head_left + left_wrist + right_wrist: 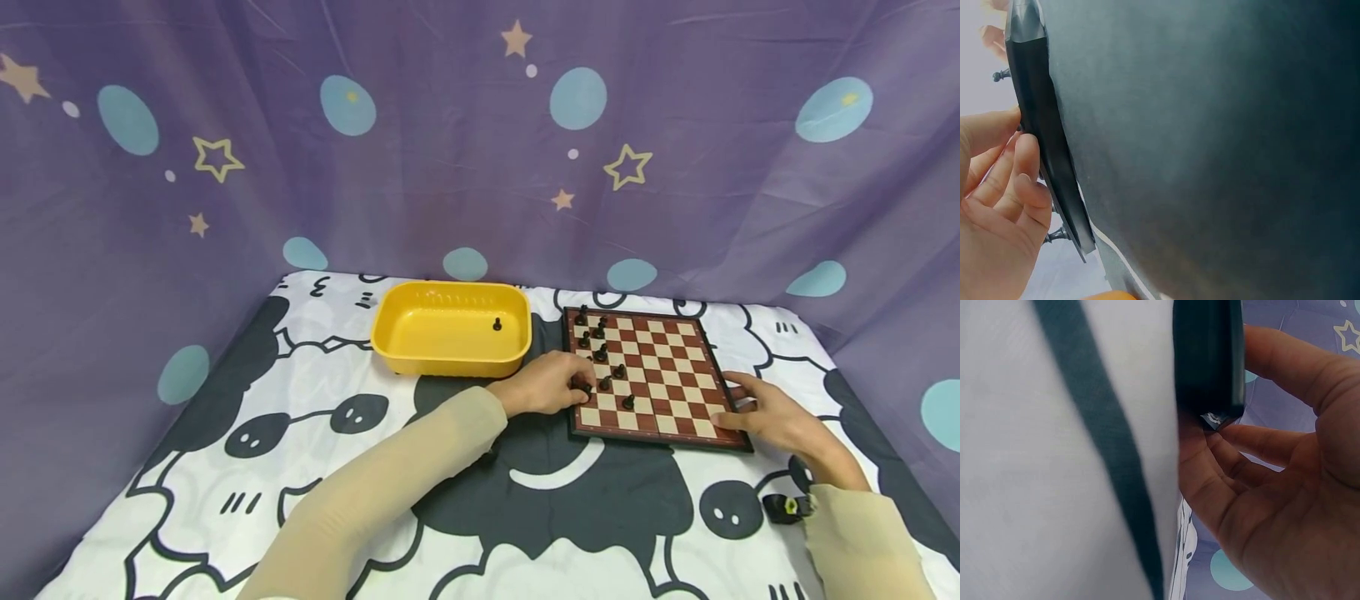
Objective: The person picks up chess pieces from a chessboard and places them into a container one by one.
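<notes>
A chessboard with red-brown and cream squares lies on the patterned cloth, several black chess pieces standing toward its left side. My left hand reaches over the board's left edge and pinches a black chess piece low at the squares. Fingers cover most of that piece, so its kind is hidden. In the left wrist view, thumb and fingertips meet close to the board's dark side. My right hand grips the board's right edge near the front corner, thumb on top; the right wrist view shows fingers around the corner.
Left of the board stands a yellow tray with one black chess piece inside. A small black object with a yellow-green mark sits by the right sleeve. A purple curtain hangs behind the cloth-covered surface.
</notes>
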`<state>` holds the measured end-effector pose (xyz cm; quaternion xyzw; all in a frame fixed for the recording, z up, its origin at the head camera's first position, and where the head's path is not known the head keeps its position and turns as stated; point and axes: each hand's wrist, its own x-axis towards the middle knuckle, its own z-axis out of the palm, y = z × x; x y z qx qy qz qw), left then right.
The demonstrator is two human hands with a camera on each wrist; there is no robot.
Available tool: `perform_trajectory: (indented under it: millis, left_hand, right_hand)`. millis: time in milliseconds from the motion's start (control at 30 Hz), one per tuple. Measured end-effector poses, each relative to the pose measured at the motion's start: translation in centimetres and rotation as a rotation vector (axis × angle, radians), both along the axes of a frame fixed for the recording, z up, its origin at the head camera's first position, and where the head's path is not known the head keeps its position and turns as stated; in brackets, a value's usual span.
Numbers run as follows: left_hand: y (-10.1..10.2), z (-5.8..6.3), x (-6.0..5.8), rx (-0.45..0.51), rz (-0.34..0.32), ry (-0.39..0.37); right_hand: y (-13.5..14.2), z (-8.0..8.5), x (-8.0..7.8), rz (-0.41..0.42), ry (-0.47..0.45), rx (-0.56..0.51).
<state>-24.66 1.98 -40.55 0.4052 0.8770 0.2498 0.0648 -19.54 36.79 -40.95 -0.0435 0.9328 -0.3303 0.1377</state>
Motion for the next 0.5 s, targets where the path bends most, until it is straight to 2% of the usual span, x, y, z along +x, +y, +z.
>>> perform_trajectory:
  millis: [500]
  left_hand:
    - [0.07, 0.04, -0.02, 0.005, 0.016, -0.017]
  right_hand:
    - [-0.01, 0.1, -0.05, -0.01, -0.018, -0.001]
